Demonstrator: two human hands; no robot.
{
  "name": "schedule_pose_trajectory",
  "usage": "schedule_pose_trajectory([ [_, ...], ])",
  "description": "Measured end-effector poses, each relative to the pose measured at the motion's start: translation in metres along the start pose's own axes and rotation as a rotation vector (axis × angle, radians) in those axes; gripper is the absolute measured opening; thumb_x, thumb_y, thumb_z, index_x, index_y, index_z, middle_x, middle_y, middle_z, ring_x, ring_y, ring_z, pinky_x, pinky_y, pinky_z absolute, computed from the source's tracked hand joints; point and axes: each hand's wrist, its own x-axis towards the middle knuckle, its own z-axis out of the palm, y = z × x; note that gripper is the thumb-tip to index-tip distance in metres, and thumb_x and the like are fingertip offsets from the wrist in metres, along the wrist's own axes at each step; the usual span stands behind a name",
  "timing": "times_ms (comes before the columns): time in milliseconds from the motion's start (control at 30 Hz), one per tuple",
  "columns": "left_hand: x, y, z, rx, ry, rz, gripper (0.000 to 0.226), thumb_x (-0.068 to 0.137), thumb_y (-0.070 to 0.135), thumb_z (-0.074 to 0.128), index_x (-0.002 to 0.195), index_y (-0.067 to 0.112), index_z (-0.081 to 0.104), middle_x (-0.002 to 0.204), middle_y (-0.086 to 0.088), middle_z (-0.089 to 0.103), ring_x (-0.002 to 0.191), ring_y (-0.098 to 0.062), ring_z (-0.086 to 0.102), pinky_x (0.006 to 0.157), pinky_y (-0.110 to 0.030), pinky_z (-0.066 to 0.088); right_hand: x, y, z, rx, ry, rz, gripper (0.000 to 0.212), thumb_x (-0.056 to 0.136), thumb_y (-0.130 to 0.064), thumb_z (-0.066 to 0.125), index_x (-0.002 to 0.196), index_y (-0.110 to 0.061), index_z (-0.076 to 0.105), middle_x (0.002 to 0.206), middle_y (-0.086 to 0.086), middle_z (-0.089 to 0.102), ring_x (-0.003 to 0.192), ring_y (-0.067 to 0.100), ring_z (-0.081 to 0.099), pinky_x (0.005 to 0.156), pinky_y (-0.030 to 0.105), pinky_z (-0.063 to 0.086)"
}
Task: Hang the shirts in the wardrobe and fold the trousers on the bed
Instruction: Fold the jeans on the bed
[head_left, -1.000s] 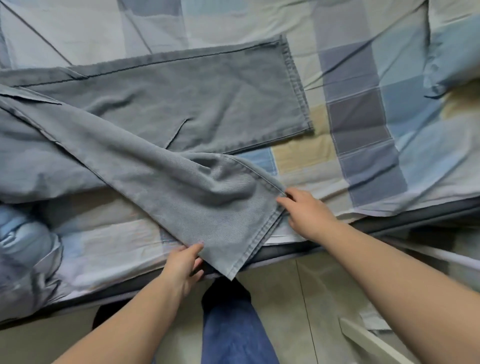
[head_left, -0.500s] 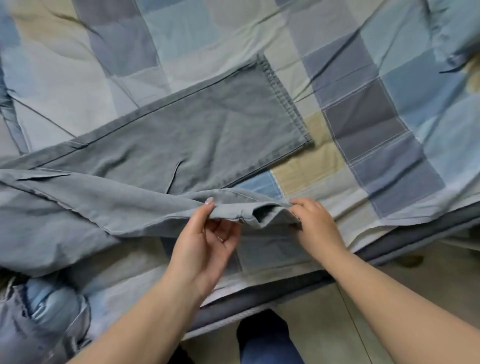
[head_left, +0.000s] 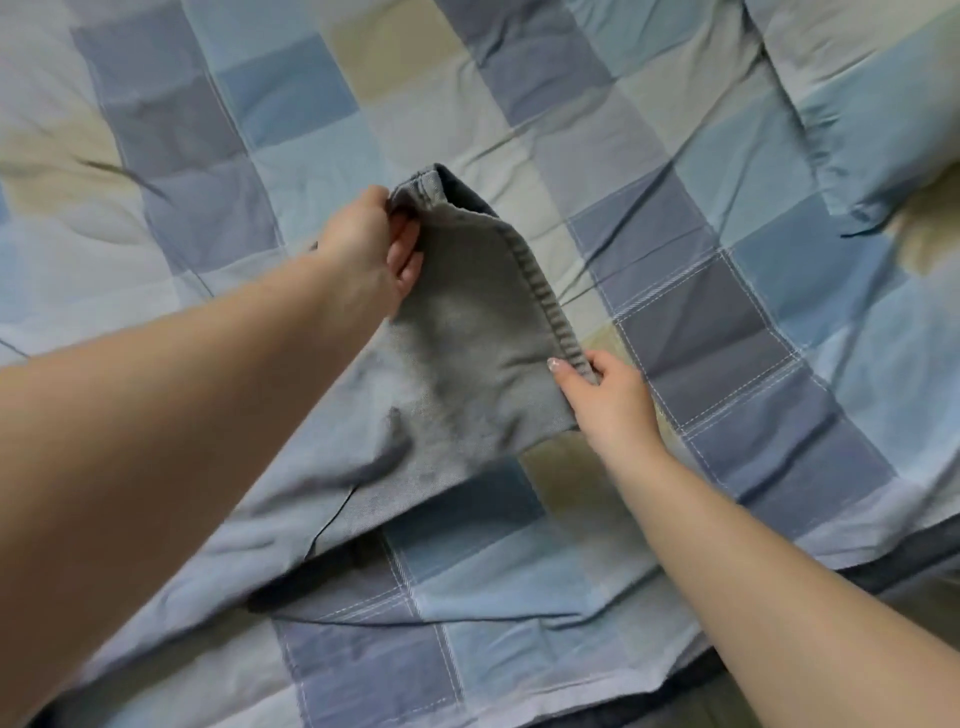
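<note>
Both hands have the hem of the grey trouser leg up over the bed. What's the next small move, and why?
Probably lay the hem down flat, away from you, then smooth it. The left hand pinches one hem corner and the right hand the other, so the trouser leg hangs taut above the checked bedcover, with nothing in its way.

Grey trousers (head_left: 467, 374), faded cotton, ribbed hem uppermost, one leg end lifted off the bed (head_left: 727, 322), pinched at both hem corners, remainder trailing down-left across the checked cover.
</note>
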Motion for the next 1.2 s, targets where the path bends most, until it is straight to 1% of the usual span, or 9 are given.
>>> schedule_pose_trajectory([
  [133,0.036,-0.010,0.024,0.192,-0.083,0.041,0.023,0.095,0.031,0.046,0.115,0.025,0.057,0.115,0.010,0.064,0.096,-0.005,0.061,0.077,-0.025,0.044,0.039,0.005,-0.005,0.105,-0.054,0.104,0.009,0.087,-0.023,0.067,0.080,-0.018,0.064,0.084,0.006,0.068,0.082,0.026,0.066,0.067,0.035,0.057],
  [267,0.053,-0.060,-0.002,0.678,-0.024,0.281,0.026,0.093,0.037,0.054,0.109,0.017,0.058,0.099,0.002,0.057,0.082,-0.011,0.053,0.071,-0.024,0.043,0.055,0.032,-0.005,0.056,-0.028,0.192,0.006,0.087,-0.017,0.067,0.092,-0.015,0.065,0.099,0.007,0.067,0.091,0.024,0.065,0.074,0.035,0.057],
  [333,0.041,-0.096,-0.038,0.952,-0.086,0.520,0.030,0.091,0.032,0.059,0.116,0.015,0.059,0.110,0.001,0.060,0.095,-0.010,0.056,0.081,-0.023,0.044,0.054,0.043,-0.002,0.027,0.058,0.179,0.024,0.087,-0.022,0.067,0.109,-0.015,0.063,0.106,0.003,0.065,0.097,0.020,0.064,0.084,0.031,0.052],
  [467,0.002,-0.149,-0.128,1.401,-0.228,0.758,0.026,0.079,0.021,0.075,0.101,0.011,0.064,0.121,-0.006,0.058,0.114,-0.025,0.052,0.097,-0.037,0.037,0.034,0.054,0.007,0.022,0.267,0.166,0.036,0.081,-0.031,0.072,0.113,-0.021,0.058,0.101,-0.008,0.057,0.081,-0.001,0.055,0.077,0.017,0.040],
  [633,-0.018,-0.175,-0.193,1.740,-0.198,0.668,0.049,0.060,0.012,0.086,0.106,0.011,0.066,0.113,-0.011,0.060,0.100,-0.038,0.058,0.084,-0.045,0.045,0.021,0.045,0.023,0.798,0.080,0.582,0.050,0.085,-0.016,0.069,0.130,-0.016,0.047,0.126,0.008,0.059,0.112,0.023,0.058,0.094,0.047,0.050],
  [767,-0.007,-0.172,-0.190,1.755,-0.129,0.688,0.046,0.060,0.001,0.078,0.103,0.009,0.065,0.104,-0.012,0.061,0.092,-0.039,0.057,0.074,-0.041,0.045,0.014,0.038,0.044,0.790,0.006,0.657,0.013,0.090,-0.009,0.062,0.099,-0.015,0.056,0.112,0.010,0.064,0.091,0.020,0.063,0.069,0.038,0.055],
  [867,-0.002,-0.168,-0.179,1.639,-0.109,0.626,0.033,0.071,0.002,0.069,0.102,0.012,0.065,0.101,-0.006,0.063,0.096,-0.033,0.058,0.074,-0.034,0.043,0.025,0.044,0.026,0.685,0.109,0.565,0.011,0.092,-0.010,0.059,0.100,-0.018,0.056,0.103,0.003,0.062,0.085,0.015,0.061,0.060,0.030,0.053],
  [1100,-0.030,-0.181,-0.179,1.459,-0.267,0.657,0.036,0.080,0.000,0.062,0.113,0.013,0.065,0.114,-0.002,0.063,0.108,-0.023,0.056,0.087,-0.018,0.036,0.013,0.044,0.014,0.773,0.240,0.497,0.006,0.095,-0.017,0.057,0.093,-0.023,0.056,0.102,-0.001,0.065,0.094,0.014,0.064,0.072,0.036,0.057],
  [1200,-0.046,-0.188,-0.195,1.358,-0.290,0.629,0.038,0.081,0.000,0.062,0.117,0.014,0.065,0.121,-0.001,0.061,0.115,-0.018,0.053,0.096,-0.013,0.031,-0.021,0.042,0.052,0.871,0.108,0.578,0.008,0.094,-0.022,0.059,0.095,-0.019,0.052,0.100,0.001,0.066,0.093,0.015,0.064,0.070,0.035,0.054],
])
